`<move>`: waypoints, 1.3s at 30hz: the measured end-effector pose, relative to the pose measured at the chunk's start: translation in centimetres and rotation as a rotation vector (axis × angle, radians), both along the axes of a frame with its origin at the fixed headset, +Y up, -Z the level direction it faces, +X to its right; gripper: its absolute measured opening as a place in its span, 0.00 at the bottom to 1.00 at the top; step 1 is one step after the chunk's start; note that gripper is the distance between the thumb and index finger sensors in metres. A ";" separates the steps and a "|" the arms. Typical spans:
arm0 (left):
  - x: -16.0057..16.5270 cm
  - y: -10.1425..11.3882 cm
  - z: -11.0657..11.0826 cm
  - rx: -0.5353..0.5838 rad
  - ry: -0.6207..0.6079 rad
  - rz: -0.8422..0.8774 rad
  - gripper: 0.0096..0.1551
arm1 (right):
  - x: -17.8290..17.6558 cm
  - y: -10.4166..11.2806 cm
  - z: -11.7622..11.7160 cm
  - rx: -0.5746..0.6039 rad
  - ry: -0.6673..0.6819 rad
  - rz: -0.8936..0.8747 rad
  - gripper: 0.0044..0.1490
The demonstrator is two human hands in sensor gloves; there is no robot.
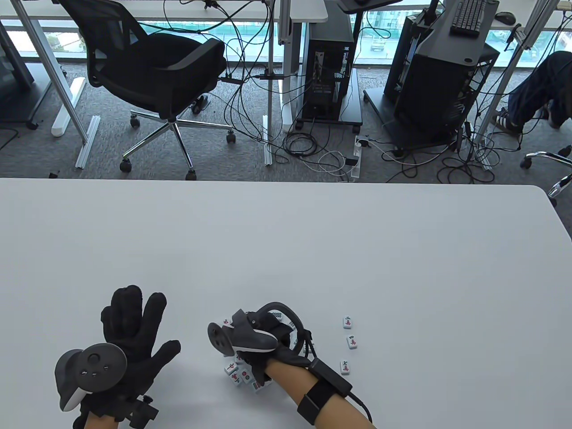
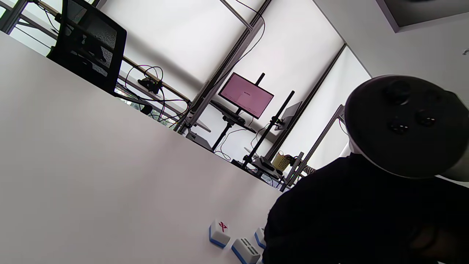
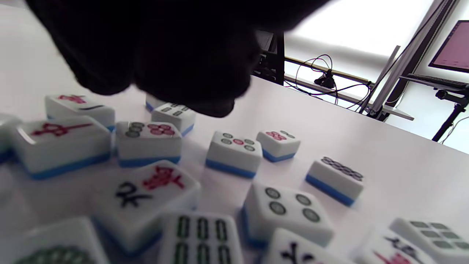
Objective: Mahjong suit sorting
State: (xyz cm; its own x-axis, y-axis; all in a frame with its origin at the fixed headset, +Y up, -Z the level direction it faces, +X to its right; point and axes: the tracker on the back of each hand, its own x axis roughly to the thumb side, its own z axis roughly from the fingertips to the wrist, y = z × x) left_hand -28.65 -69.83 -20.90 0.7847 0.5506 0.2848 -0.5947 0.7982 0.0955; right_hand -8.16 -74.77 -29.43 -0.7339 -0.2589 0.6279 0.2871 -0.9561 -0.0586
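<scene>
White-faced, blue-backed mahjong tiles lie in a loose pile (image 1: 241, 375) near the front edge of the white tabletop (image 1: 286, 250), mostly hidden in the table view under the right hand (image 1: 268, 344). The right wrist view shows them face up and jumbled, with circle, bamboo and red-character faces mixed and some tiles touching or set at odd angles. To the right of the pile, well apart from it, three tiles (image 1: 350, 342) stand in a rough column, each with a red character mark, which looks like the start of the character group. The right hand hovers low over the pile; whether its fingers (image 3: 190, 80) pinch a tile cannot be told, since in the right wrist view they are only a dark blur above the tiles and the tracker covers them from above. The left hand (image 1: 129, 330) rests flat on the tabletop to the left of the pile with its fingers spread and holding nothing. To do this step well, the person would read a face before closing on it, choose a tile at the edge of the pile with free sides, such as the red-character tile (image 3: 60, 141) at the left, lift it straight up so its neighbours stay put, and set it in line with the column.
</scene>
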 end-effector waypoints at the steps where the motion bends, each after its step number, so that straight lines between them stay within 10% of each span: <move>1: 0.0 0.0 0.0 0.000 -0.001 0.001 0.50 | -0.4 -0.2 0.1 0.010 0.013 0.018 0.30; 30: 0.0 0.0 0.0 -0.005 -0.004 -0.007 0.50 | -4.4 -1.5 1.0 -0.207 0.017 -0.046 0.38; 39: -0.1 0.3 0.2 0.012 -0.006 0.013 0.50 | 3.9 4.5 -2.9 -0.132 -0.016 -0.219 0.37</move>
State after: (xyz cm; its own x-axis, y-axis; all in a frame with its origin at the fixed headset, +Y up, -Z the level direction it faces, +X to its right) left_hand -28.74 -69.53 -20.73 0.7759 0.5568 0.2967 -0.6053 0.7895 0.1013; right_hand -4.25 -70.27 -32.36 -0.7737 -0.0096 0.6335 0.0726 -0.9946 0.0736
